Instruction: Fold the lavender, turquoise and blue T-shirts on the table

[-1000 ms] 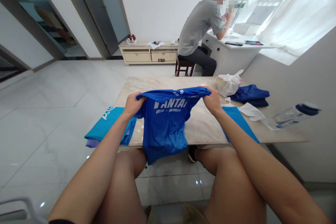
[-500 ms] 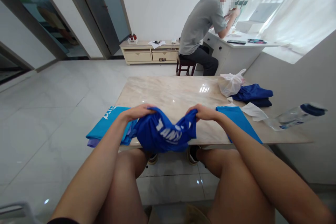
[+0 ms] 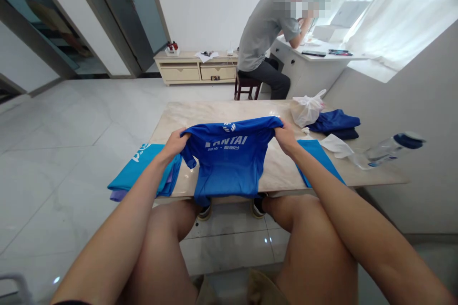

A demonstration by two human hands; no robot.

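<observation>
A blue T-shirt (image 3: 231, 167) with white lettering hangs stretched between my hands over the table (image 3: 168, 119), its lower end at the table's near edge. My left hand (image 3: 176, 144) is closed on one upper corner, and my right hand (image 3: 285, 137) grips the opposite one. Left of the shirt lies a stack of folded blue clothes (image 3: 139, 171), with light blue on top and a purple layer showing below. A flat piece of light blue cloth (image 3: 318, 159) lies to the right, partly behind my right forearm.
At the table's right stand a white plastic bag (image 3: 307, 108), a dark blue cloth heap (image 3: 334, 121), a white tissue (image 3: 336, 145) and a clear bottle (image 3: 390, 150) with a blue lid. Beyond, a person (image 3: 265, 33) sits on a stool at a white desk (image 3: 318, 71).
The T-shirt, bunched between my hands before, is now spread wide with its print showing. My hands have moved apart, and the shirt's upper edge is farther from me. The view has shifted slightly.
</observation>
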